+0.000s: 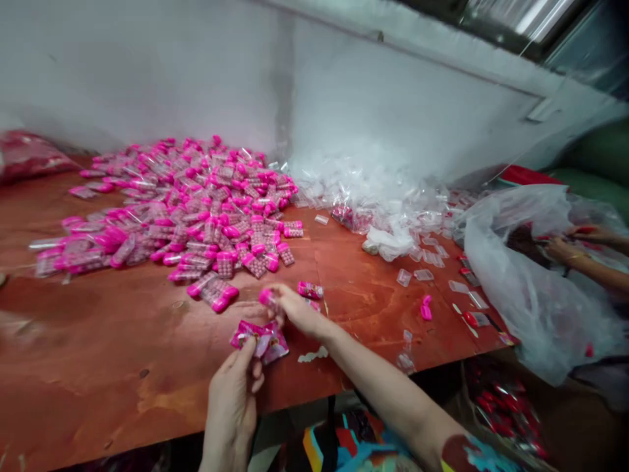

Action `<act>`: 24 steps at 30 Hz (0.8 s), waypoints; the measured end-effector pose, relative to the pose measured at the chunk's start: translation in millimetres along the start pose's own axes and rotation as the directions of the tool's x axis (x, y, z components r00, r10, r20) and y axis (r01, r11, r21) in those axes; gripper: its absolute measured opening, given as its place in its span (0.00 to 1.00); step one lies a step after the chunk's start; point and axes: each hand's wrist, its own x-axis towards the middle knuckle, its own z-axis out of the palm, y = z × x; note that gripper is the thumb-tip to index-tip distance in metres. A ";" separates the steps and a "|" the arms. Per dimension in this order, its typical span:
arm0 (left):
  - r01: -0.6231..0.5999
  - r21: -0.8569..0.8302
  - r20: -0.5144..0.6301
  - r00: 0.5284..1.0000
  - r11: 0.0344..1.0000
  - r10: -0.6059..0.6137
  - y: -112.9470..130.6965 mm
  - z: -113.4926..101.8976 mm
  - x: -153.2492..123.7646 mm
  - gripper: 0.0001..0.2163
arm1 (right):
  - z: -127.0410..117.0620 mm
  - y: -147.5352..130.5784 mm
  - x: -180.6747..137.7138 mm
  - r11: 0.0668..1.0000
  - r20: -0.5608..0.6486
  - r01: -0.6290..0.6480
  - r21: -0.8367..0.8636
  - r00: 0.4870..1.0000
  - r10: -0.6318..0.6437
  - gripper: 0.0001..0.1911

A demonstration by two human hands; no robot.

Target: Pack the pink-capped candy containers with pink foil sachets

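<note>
Near the table's front edge, my left hand (233, 387) pinches a shiny pink printed plastic pouch (269, 342) between thumb and fingers. Just above it, my right hand (297, 311) is closed around a small pink-capped clear case (266, 297), slightly blurred. A pink printed packet (310, 290) lies beyond my right wrist, with another partly hidden under it. To the left of my right hand rest a few pink-capped cases (213, 292), apart from a large heap of the same cases (196, 203) with small round pieces inside.
Clear plastic shells (373, 196) are heaped against the wall. Loose clear pieces (423, 275) and a pink cap (426, 308) lie on the red-brown table (171, 367). At right, another person's hands (565, 249) work in a large translucent bag (515, 282). Red items (511, 406) sit below the table.
</note>
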 end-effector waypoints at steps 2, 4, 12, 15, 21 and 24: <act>0.006 0.023 0.019 1.000 1.000 -0.007 -9.3 0.6 -2.8 0.24 | 12.9 7.1 -21.2 0.991 -0.005 -0.006 0.134 1.000 0.007 0.16; 0.012 0.051 0.015 1.000 0.999 -0.013 -17.1 2.4 -2.9 0.25 | 23.7 10.7 -37.5 0.972 -0.071 0.063 0.225 0.996 -0.048 0.19; -0.008 0.043 0.030 1.000 0.999 0.007 -30.3 9.4 -11.2 0.30 | 24.7 23.3 -58.2 0.939 -0.188 0.125 0.322 0.980 -0.066 0.25; -0.001 0.044 0.019 1.000 0.999 0.000 -39.4 8.8 -8.5 0.31 | 23.6 44.4 -56.8 0.941 -0.251 0.144 0.306 0.966 -0.067 0.27; -0.033 0.019 0.040 0.999 0.999 0.032 -45.1 7.1 -6.6 0.26 | 23.4 49.7 -57.7 0.957 -0.388 0.207 0.204 0.914 -0.115 0.26; -0.035 -0.026 0.073 0.997 0.999 0.037 -31.8 12.7 -21.5 0.24 | 14.1 32.1 -67.5 0.953 -0.401 0.263 0.153 0.897 -0.184 0.19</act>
